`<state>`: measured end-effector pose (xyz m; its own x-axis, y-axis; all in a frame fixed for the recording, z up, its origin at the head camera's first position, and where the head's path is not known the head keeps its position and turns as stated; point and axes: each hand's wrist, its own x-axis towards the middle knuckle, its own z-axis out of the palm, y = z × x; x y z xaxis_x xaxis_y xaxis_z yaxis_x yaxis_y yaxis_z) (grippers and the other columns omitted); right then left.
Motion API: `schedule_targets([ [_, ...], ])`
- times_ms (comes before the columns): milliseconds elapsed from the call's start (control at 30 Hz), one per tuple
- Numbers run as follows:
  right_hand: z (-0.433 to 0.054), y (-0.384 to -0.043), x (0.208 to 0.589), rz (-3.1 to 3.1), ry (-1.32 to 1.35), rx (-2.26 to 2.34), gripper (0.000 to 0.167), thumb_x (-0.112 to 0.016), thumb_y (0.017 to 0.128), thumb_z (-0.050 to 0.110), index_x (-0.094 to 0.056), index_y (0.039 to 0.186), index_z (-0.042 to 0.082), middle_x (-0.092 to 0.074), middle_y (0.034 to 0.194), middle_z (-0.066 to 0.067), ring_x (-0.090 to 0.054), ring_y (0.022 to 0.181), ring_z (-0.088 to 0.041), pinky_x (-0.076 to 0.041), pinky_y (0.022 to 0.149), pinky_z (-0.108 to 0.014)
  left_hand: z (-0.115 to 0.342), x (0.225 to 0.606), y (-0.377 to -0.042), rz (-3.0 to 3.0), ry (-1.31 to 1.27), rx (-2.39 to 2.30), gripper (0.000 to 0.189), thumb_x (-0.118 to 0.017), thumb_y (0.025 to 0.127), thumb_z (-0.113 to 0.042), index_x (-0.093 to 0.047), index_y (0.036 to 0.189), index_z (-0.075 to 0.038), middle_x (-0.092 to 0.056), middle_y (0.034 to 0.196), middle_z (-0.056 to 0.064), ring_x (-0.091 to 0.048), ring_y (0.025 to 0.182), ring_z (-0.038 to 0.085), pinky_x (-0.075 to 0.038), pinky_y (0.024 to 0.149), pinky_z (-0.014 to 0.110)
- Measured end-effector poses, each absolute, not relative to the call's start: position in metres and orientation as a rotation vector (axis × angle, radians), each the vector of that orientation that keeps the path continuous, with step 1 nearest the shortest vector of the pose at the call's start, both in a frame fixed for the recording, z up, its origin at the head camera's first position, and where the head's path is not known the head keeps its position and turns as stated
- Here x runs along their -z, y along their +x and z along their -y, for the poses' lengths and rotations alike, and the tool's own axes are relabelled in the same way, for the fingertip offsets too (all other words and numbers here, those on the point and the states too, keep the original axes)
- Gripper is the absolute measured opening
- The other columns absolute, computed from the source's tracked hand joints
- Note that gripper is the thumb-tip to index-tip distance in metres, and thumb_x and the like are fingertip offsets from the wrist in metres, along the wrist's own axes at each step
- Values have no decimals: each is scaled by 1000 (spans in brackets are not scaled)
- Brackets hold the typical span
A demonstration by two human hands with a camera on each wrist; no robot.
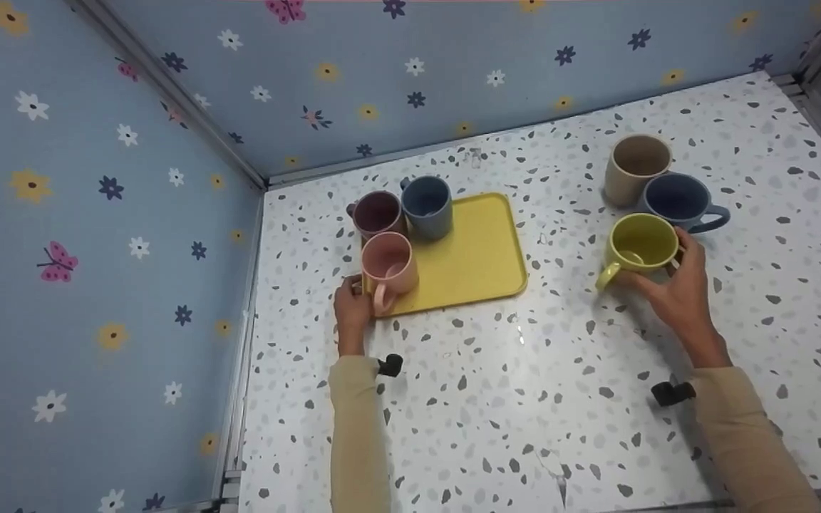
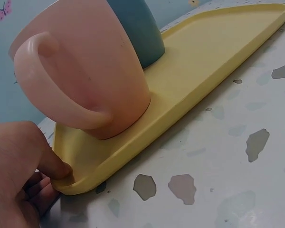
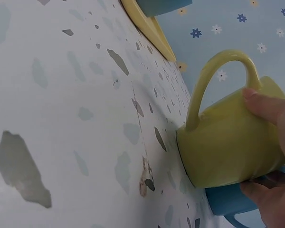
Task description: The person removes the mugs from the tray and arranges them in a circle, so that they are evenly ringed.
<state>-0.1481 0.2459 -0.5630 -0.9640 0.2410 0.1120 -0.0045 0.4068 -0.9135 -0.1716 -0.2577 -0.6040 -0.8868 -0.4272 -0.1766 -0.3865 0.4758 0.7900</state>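
Observation:
A yellow tray (image 1: 474,263) lies on the speckled table and carries a pink mug (image 1: 389,260), a purple mug (image 1: 378,212) and a blue mug (image 1: 427,206) at its left end. My left hand (image 1: 353,303) pinches the tray's near left corner, thumb over the rim in the left wrist view. Over to the right, my right hand (image 1: 681,285) grips a yellow-green mug (image 1: 642,242) round its body, its handle pointing toward the near left. Just behind that mug stand a dark blue mug (image 1: 678,196) and a beige mug (image 1: 635,171).
Flower-patterned panels (image 1: 417,71) wall the table (image 1: 489,399) at the back and on the left. A metal frame edge (image 1: 168,92) runs along the corner between panels. Speckled tabletop lies between the tray and the right-hand mugs.

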Motion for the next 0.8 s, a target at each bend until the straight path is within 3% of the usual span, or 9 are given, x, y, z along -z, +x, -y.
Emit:
schedule_targets([
  [300,-245,-148,565,2438,-207,-1622,106,-87,66,16,-20,148,13,-30,146,-11,-34,135,-27,-32,111,-43,256,606,-171,2632,747,1412,40,-51,86,-3,-58,125,-4,-61,114,18,-57,101,29,-46,89,40],
  [567,-246,-147,563,2426,-213,-1606,105,-87,66,12,-20,148,11,-28,145,-13,-34,133,-26,-32,111,-42,252,602,-171,2610,704,1435,41,-46,86,-2,-58,125,-4,-62,98,17,-56,87,26,-46,73,35],
  [800,-245,-147,566,2423,-198,-1635,107,-87,65,11,-20,148,10,-28,146,-13,-33,136,-29,-31,112,-42,258,605,-168,2655,704,1395,41,-46,85,-3,-58,125,-4,-61,99,16,-55,91,26,-45,80,37],
])
